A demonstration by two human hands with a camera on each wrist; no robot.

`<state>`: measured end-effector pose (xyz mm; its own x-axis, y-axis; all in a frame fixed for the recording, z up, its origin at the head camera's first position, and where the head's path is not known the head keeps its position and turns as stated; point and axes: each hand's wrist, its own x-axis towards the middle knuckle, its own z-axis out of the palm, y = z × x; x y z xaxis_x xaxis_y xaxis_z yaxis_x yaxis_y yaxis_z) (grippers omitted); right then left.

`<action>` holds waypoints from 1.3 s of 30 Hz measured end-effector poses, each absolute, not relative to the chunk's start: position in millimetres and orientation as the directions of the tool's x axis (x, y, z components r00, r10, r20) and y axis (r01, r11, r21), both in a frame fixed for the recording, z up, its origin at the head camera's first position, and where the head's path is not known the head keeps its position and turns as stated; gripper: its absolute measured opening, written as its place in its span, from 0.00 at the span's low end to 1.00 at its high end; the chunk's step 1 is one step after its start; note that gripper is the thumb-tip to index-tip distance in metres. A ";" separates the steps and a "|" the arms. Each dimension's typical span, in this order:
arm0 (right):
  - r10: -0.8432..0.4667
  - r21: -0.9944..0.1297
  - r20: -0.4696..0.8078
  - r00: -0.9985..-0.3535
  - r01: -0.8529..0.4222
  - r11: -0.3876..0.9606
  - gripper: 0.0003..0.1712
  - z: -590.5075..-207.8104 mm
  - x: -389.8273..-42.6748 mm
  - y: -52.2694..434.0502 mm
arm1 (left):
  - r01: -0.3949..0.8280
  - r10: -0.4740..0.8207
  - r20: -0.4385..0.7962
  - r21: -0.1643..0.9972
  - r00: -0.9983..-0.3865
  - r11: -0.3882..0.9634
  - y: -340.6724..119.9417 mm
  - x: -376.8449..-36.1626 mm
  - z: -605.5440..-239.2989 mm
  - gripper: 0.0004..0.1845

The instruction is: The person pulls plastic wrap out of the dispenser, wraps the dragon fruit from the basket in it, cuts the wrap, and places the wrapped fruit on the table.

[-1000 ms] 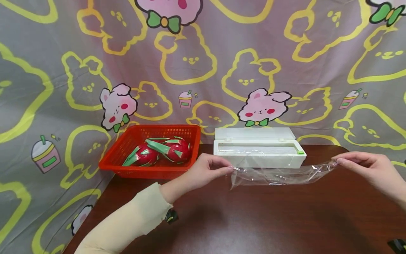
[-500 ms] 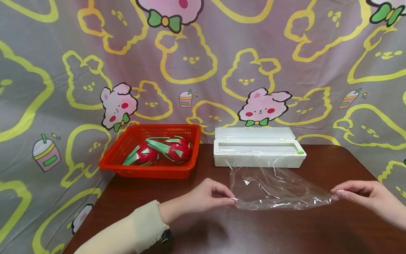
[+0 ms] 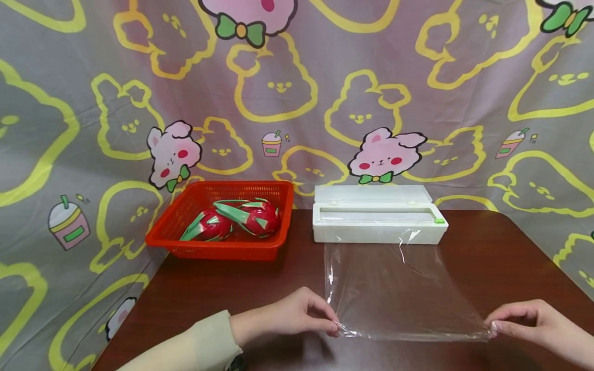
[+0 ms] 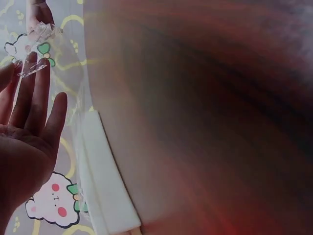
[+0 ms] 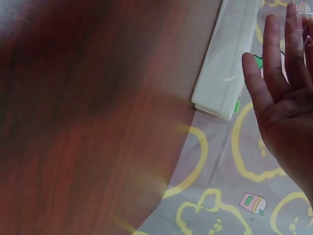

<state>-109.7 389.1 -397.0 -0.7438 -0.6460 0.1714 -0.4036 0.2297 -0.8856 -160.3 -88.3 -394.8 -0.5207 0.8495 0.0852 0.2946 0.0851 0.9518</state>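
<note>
Head view shows the cling film (image 3: 399,288) stretched toward the person from the white dispenser box (image 3: 378,222), left hand (image 3: 287,314) and right hand (image 3: 533,322) each apparently pinching a near corner above the table (image 3: 209,288).

Counting what's showing on the dark brown wooden table (image 3: 464,257); one table; two bare hands are showing, the left hand (image 3: 287,314) and the right hand (image 3: 529,322); one clear, thin plastic film sheet (image 3: 399,288) is lying stretched between them; one long white plastic dispenser box (image 3: 376,224) is sitting at the back, with one small green tab (image 3: 439,221) showing on it; one red slatted plastic basket (image 3: 223,247) is sitting beside it; two red-and-green dragon fruits (image 3: 232,219) are lying inside; one patterned cartoon-bunny fabric backdrop (image 3: 297,93) is hanging behind; one cream long sleeve (image 3: 185,348) is showing.
</note>
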 end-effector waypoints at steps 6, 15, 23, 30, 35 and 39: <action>-0.727 -0.959 0.031 -0.686 -0.225 0.171 0.21 -406.4 -108.1 388.4 | 0.422 0.869 0.083 0.894 -0.487 0.151 -92.2 -158.7 -402.8 0.06; -0.766 -0.960 0.030 -0.642 -0.231 0.156 0.20 -425.2 -104.4 384.4 | 0.596 0.901 0.059 0.768 -0.430 0.234 -92.3 -155.7 -406.2 0.05; -0.783 -0.936 0.114 -0.612 -0.330 0.122 0.23 -434.7 -107.3 380.1 | 0.648 0.905 0.051 0.715 -0.423 0.263 -93.8 -158.8 -413.0 0.05; -0.784 -0.942 0.089 -0.615 -0.307 0.133 0.20 -440.8 -108.2 374.9 | 0.680 0.904 0.046 0.675 -0.424 0.285 -93.3 -162.2 -420.6 0.05; -0.782 -0.936 0.082 -0.618 -0.318 0.153 0.18 -444.9 -108.5 373.7 | 0.672 0.911 0.023 0.683 -0.413 0.287 -92.8 -161.9 -423.3 0.05; -0.785 -0.929 0.087 -0.613 -0.334 0.157 0.18 -448.1 -108.0 373.9 | 0.657 0.909 0.005 0.693 -0.416 0.297 -92.1 -160.8 -423.6 0.05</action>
<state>-108.0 373.9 -448.1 -0.6131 -0.7852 0.0875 -0.3338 0.1571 -0.9295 -160.8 -92.1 -423.6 -0.4160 0.9093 0.0046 0.6572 0.2972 0.6926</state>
